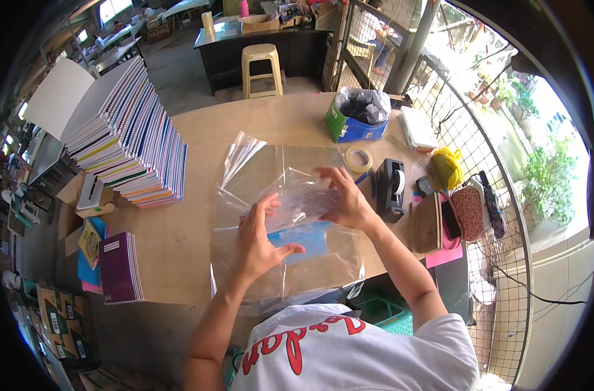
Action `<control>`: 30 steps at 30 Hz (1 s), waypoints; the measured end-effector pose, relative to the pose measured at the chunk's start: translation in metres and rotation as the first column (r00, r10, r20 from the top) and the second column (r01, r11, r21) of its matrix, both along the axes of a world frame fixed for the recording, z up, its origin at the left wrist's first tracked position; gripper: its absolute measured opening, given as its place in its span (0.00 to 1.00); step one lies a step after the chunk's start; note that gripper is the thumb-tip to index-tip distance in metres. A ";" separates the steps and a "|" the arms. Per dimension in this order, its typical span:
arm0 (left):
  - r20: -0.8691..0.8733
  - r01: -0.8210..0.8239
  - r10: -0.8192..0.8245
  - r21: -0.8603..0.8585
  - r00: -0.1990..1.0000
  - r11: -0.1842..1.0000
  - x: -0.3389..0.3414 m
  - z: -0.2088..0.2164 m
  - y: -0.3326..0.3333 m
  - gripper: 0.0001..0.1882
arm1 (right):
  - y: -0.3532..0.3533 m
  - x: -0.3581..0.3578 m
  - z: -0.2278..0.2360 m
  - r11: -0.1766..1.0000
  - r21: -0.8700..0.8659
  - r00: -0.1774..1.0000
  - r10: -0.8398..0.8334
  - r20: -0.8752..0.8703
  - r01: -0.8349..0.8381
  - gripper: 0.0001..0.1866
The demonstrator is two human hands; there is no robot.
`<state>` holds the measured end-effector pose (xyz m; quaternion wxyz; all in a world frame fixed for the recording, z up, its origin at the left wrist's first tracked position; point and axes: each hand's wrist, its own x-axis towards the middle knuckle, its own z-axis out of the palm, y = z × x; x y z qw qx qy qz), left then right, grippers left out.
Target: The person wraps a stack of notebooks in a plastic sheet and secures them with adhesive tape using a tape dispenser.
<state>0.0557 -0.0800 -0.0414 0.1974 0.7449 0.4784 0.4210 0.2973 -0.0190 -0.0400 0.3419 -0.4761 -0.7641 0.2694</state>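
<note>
Currently, clear plastic (298, 203) is flanked by the left hand (252, 244), fingers spread, and right hand (350, 206), whose pinch cannot be confirmed.

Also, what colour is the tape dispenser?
The tape dispenser is black; best seen in head view.

notebook stack (134, 140): table (173, 254) left; tape dispenser (391, 189): right; plastic sheets (316, 264): between

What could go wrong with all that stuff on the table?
The clear plastic between the left hand and right hand looks thin, so it might tear. The tall notebook stack could topple if bumped. The purple notebooks lie near the table's edge, so a nudge might drop them.
</note>
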 end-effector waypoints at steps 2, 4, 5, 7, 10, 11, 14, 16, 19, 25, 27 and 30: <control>0.058 0.138 -0.133 -0.101 0.989 0.985 -0.014 0.000 0.003 0.56 | -0.016 -0.016 0.017 0.982 0.187 1.000 -0.009 -0.005 0.010 0.39; 0.072 0.193 -0.186 -0.097 0.980 0.976 -0.026 0.000 0.007 0.56 | -0.027 -0.030 0.035 0.929 0.369 1.000 -0.009 -0.015 0.014 0.42; 0.089 0.252 -0.245 -0.087 0.965 0.964 -0.031 0.001 0.009 0.56 | -0.030 -0.035 0.043 0.886 0.453 0.993 0.067 0.096 -0.103 0.39; 0.067 0.297 -0.291 -0.099 0.954 0.950 -0.037 0.009 0.014 0.54 | -0.031 -0.041 0.055 0.827 0.517 0.969 0.122 0.215 -0.219 0.35; 0.013 0.324 -0.325 -0.138 0.946 0.936 -0.036 0.013 0.014 0.49 | -0.018 -0.058 0.071 0.723 0.556 0.899 0.216 0.381 -0.410 0.12; -0.019 0.309 -0.316 -0.160 0.949 0.938 -0.035 0.014 0.014 0.46 | -0.015 -0.061 0.073 0.725 0.559 0.902 0.210 0.377 -0.403 0.12; -0.122 0.155 -0.158 -0.031 0.980 0.987 -0.017 0.011 0.008 0.31 | -0.009 -0.069 0.079 0.709 0.598 0.906 0.140 0.400 -0.374 0.11; -0.105 0.113 -0.112 0.003 0.988 0.994 -0.013 0.001 0.009 0.24 | -0.013 -0.061 0.094 0.762 0.574 0.935 0.115 0.335 -0.299 0.10; 0.018 0.059 -0.059 -0.007 0.998 0.998 -0.011 0.000 0.013 0.13 | -0.006 -0.020 0.104 0.921 0.377 0.980 0.152 -0.127 -0.094 0.11; 0.101 0.063 -0.059 -0.038 0.993 0.997 -0.014 -0.009 0.014 0.07 | 0.001 0.017 0.022 0.974 0.203 0.994 0.091 0.065 -0.103 0.26; 0.127 0.044 -0.040 -0.028 0.991 0.999 -0.013 -0.005 0.012 0.06 | -0.006 0.017 0.012 0.979 0.042 0.970 0.204 -0.131 -0.200 0.32; 0.207 0.021 -0.004 -0.078 0.978 0.997 -0.006 0.001 0.015 0.06 | -0.005 0.019 0.010 0.964 0.158 0.971 0.228 -0.070 -0.215 0.29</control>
